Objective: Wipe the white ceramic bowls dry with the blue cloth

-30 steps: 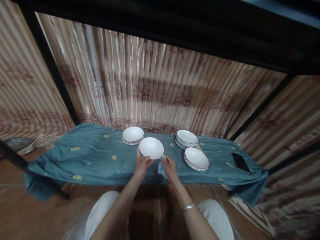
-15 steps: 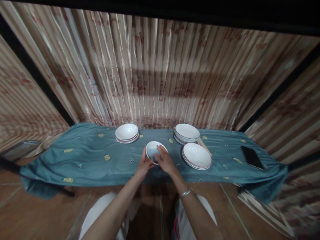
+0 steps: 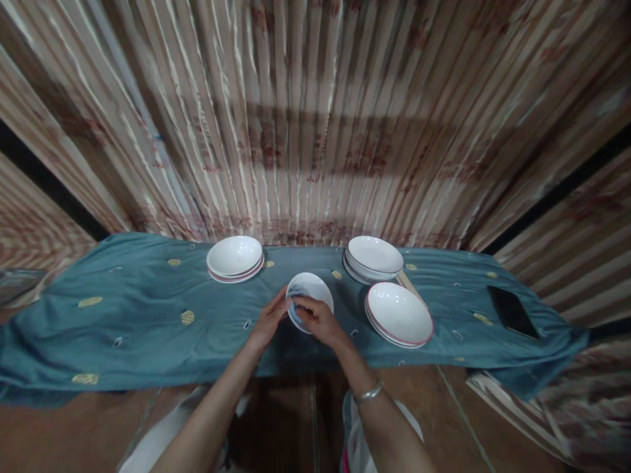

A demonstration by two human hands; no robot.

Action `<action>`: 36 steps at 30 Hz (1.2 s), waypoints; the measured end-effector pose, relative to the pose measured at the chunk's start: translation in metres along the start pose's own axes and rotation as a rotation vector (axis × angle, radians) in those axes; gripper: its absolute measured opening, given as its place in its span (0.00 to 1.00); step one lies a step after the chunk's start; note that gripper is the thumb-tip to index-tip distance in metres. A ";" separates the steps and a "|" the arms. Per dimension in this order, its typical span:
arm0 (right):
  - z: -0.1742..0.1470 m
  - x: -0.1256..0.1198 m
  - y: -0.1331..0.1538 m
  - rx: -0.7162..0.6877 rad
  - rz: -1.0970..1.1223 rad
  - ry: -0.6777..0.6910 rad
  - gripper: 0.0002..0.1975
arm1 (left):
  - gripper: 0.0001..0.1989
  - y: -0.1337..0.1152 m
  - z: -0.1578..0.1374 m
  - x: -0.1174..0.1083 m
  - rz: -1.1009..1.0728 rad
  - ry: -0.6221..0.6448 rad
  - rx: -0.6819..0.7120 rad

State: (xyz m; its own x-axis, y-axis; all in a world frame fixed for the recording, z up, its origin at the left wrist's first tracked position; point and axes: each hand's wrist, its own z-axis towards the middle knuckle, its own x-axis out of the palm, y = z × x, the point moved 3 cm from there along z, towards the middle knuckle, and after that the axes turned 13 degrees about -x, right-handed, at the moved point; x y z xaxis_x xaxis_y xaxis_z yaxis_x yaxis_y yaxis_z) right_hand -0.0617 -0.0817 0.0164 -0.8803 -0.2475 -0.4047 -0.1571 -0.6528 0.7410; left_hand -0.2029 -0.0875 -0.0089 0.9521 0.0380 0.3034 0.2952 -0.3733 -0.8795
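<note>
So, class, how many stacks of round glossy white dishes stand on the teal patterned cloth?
3: the left stack, towards the back; the back-right stack, its top rim dark; and the front-right stack, its top rim red. No stack seems hidden.

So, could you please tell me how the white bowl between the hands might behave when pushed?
The white bowl has an even, round rim, so it is probably stiff. Its smooth, ceramic-like surface could be slippery, and likely fragile if dropped. With the left hand at one side, a push opposite might tip it.
</note>
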 end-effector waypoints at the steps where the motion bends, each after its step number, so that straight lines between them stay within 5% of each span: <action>1: 0.002 0.003 -0.002 -0.002 -0.020 -0.045 0.19 | 0.34 -0.001 0.001 0.001 -0.008 0.007 -0.031; 7: 0.007 0.014 -0.014 0.029 -0.237 -0.038 0.24 | 0.37 -0.003 -0.006 0.003 -0.024 -0.025 -0.083; 23: -0.005 -0.019 -0.010 0.171 -0.818 0.173 0.20 | 0.39 -0.002 -0.021 0.014 -0.042 -0.042 -0.068; 30: -0.020 -0.025 -0.009 0.143 -0.735 0.236 0.15 | 0.35 -0.003 -0.020 0.016 -0.005 -0.041 -0.070; 36: -0.025 -0.022 -0.008 0.211 -0.358 0.223 0.17 | 0.37 -0.005 -0.020 0.016 0.026 -0.045 -0.070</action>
State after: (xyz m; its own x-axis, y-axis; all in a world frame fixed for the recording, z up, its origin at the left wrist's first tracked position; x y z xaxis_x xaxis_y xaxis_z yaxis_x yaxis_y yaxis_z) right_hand -0.0294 -0.0894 0.0063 -0.6402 -0.1957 -0.7429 -0.5414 -0.5711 0.6170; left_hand -0.1905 -0.1042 0.0076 0.9626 0.0686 0.2622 0.2651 -0.4388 -0.8586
